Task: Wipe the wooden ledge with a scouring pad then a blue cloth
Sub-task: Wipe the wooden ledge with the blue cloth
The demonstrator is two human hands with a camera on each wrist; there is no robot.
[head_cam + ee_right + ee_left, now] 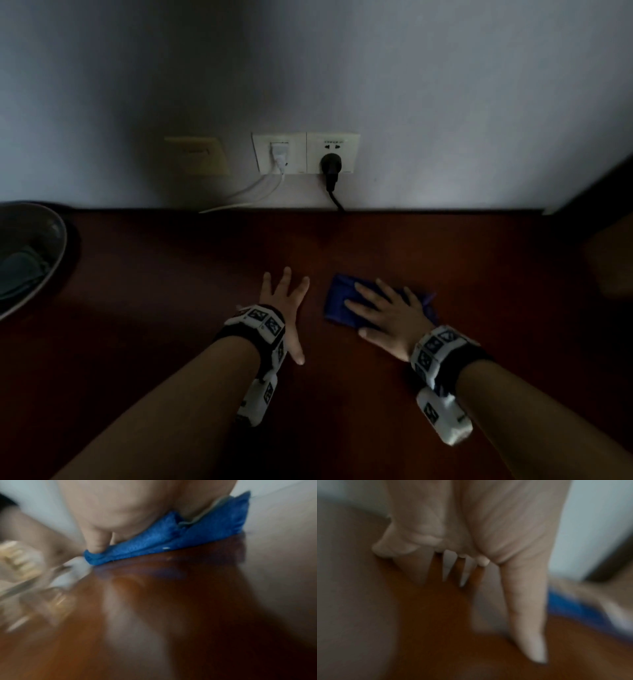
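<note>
My head camera looks down at the ledge (342, 394); both wrist cameras sit close above it, sharing the cloth (171, 540).

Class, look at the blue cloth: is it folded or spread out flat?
Folded. The blue cloth shows stacked layers along its edge under the right hand, forming a compact pad.

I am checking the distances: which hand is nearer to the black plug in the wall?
The right hand is nearer, below the black plug and slightly to its right, flat on the blue cloth. The left hand lies further left.
</note>
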